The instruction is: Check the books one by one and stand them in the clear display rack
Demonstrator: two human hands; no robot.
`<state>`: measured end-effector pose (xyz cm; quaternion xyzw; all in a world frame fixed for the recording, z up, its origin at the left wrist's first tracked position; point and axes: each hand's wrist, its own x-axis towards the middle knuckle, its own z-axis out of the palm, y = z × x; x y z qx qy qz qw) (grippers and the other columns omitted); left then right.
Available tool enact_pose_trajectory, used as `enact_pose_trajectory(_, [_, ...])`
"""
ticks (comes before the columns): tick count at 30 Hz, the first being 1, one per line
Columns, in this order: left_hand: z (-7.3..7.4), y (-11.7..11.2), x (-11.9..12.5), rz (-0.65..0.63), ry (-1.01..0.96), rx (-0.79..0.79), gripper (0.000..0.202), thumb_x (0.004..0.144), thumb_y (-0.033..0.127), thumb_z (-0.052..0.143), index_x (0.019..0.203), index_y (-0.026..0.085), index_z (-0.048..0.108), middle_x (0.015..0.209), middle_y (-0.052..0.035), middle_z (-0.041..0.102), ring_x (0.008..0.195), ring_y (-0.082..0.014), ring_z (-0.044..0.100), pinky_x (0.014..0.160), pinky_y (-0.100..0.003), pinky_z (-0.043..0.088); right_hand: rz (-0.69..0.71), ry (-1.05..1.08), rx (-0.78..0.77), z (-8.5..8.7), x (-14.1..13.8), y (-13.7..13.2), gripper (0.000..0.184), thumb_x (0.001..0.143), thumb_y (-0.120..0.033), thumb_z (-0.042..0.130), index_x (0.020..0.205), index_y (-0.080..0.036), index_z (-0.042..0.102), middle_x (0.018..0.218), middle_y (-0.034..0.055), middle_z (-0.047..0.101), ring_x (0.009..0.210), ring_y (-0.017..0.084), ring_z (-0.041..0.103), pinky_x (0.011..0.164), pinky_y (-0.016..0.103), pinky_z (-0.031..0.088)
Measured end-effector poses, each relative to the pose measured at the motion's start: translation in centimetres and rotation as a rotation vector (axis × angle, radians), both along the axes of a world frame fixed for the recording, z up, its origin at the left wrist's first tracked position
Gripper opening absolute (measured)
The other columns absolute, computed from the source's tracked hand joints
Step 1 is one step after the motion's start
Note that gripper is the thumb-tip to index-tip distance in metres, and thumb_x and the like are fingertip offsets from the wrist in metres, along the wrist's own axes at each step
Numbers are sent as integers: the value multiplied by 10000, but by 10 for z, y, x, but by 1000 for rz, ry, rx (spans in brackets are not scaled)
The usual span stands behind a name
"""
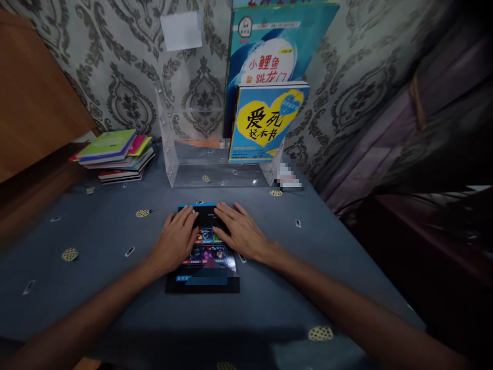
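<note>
On blue-grey printed cloth [111, 226], left hand [175, 236] and right hand [244, 231] are seemingly steadying a glossy black rectangular book [208, 253] (fingers outstretched, unclenched), lifting probably needing curled fingertips.

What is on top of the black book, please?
On the black book, the left hand lies over the upper left edge, the right hand over the upper right; what they cover cannot be seen.

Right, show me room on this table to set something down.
Bare tablecloth lies between the book stack and left hand, and right of the right hand. Crowded: dark book under both hands, right end of the clear stand.
</note>
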<state>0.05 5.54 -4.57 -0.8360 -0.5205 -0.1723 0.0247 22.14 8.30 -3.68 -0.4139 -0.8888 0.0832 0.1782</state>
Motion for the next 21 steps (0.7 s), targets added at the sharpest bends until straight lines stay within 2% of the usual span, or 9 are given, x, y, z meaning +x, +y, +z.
enact_pose_trajectory(9, [2, 0, 1, 15, 52, -4, 409, 1014, 289, 340, 1344, 130, 521, 1470, -188, 514, 1398, -332, 439, 1090, -574, 398, -26, 97, 8, -8, 7, 7, 451, 966, -336, 527, 1381, -164, 559, 1449, 175, 553, 1392, 294, 474, 1155, 611, 315])
enact_pose_trajectory(17, [17, 20, -11, -65, 161, -30, 413, 1009, 276, 362, 1365, 129, 512, 1470, -187, 521, 1378, -320, 478, 1093, -626, 372, 7, 164, -13, -11, 11, 13, 421, 949, -321, 555, 1339, -165, 586, 1440, 172, 565, 1372, 289, 498, 1154, 595, 320])
enact_pose_trajectory(21, [19, 30, -6, -123, 157, -24, 404, 1004, 260, 376, 1349, 127, 538, 1449, -175, 546, 1369, -298, 494, 1130, -584, 352, 15, 246, -51, -15, 16, 18, 424, 959, -284, 518, 1368, -177, 554, 1429, 146, 582, 1352, 269, 520, 1163, 581, 319])
